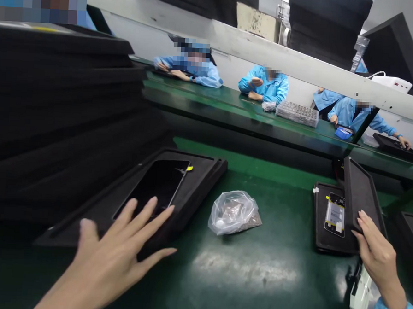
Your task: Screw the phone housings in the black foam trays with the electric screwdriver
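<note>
My left hand [118,251], fingers spread, is over the near end of a dark phone screen [160,179] with a yellow tab. That screen lies in a black foam tray [202,172] at the left; whether my fingertips touch it, I cannot tell. At the right, my right hand [377,251] grips the edge of a black foam tray [362,190] that stands tilted up. Beside it, a flat black tray [321,239] holds an opened phone [335,214] with its battery showing. A pale electric screwdriver [360,291] is below my right hand.
A tall stack of black foam trays [56,119] rises at the left. A clear plastic bag [236,211] of small parts sits mid-table on the green surface [241,276]. Another tray [410,229] is at the far right. Co-workers in blue sit beyond the shelf [230,100].
</note>
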### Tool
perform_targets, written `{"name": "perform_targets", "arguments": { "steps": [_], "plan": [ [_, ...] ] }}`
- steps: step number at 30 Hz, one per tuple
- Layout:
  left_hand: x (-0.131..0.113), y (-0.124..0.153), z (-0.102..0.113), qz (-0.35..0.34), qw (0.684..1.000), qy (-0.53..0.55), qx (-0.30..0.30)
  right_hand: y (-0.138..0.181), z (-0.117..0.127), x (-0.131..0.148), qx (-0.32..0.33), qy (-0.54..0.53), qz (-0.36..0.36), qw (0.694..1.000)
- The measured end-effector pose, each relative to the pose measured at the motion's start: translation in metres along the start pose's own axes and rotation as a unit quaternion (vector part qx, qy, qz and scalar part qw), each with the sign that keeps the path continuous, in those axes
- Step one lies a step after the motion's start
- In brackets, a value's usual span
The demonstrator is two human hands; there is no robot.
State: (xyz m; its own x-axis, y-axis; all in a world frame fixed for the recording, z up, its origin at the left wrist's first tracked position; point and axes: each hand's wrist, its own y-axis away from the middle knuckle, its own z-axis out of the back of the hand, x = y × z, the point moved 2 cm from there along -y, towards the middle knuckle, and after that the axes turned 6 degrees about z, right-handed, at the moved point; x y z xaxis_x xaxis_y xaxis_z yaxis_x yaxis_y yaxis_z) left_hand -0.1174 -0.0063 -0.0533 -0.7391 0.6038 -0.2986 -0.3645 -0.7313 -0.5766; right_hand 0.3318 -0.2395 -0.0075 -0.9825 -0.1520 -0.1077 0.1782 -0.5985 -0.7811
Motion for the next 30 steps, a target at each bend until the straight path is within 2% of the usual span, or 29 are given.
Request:
{"name": "perform_targets", "arguments": {
  "steps": [3,4,5,6,7,9,10,11,13,16,22,26,30],
  "plan": [
    [-0.056,-0.003,0.001,0.041,0.986,0.161,0.012,0.017,-0.007,-0.005,-0.018,0.046,-0.017,0.999],
    [-0.079,-0.005,-0.005,0.074,0.969,0.234,0.037,0.023,-0.007,-0.009,-0.022,0.061,-0.026,0.998],
    [-0.101,-0.007,-0.017,0.123,0.939,0.31,0.088,0.029,-0.006,-0.013,-0.024,0.074,-0.034,0.996],
    [-0.123,-0.01,-0.033,0.175,0.892,0.388,0.153,0.035,-0.006,-0.017,-0.023,0.085,-0.04,0.995],
    [-0.145,-0.012,-0.052,0.228,0.826,0.465,0.22,0.042,-0.005,-0.021,-0.021,0.095,-0.045,0.994],
    [-0.186,-0.017,-0.094,0.332,0.664,0.578,0.34,0.058,-0.003,-0.027,-0.016,0.114,-0.056,0.992],
    [-0.204,-0.02,-0.114,0.386,0.59,0.606,0.37,0.066,-0.003,-0.03,-0.013,0.121,-0.064,0.991],
    [-0.22,-0.023,-0.132,0.426,0.529,0.622,0.389,0.074,-0.002,-0.032,-0.01,0.125,-0.072,0.989],
    [-0.248,-0.031,-0.161,0.447,0.471,0.637,0.415,0.089,-0.001,-0.031,-0.004,0.128,-0.085,0.988],
    [-0.274,-0.043,-0.184,0.424,0.453,0.652,0.436,0.105,0.004,-0.021,0.009,0.124,-0.097,0.988],
    [-0.296,-0.068,-0.212,0.416,0.471,0.621,0.468,0.116,-0.003,0.007,0.0,0.082,-0.171,0.982],
    [-0.313,-0.082,-0.232,0.42,0.508,0.572,0.489,0.121,-0.017,0.015,-0.035,0.054,-0.207,0.976],
    [-0.323,-0.088,-0.245,0.419,0.556,0.538,0.475,0.123,-0.021,0.018,-0.066,0.037,-0.219,0.973]
  ]
}}
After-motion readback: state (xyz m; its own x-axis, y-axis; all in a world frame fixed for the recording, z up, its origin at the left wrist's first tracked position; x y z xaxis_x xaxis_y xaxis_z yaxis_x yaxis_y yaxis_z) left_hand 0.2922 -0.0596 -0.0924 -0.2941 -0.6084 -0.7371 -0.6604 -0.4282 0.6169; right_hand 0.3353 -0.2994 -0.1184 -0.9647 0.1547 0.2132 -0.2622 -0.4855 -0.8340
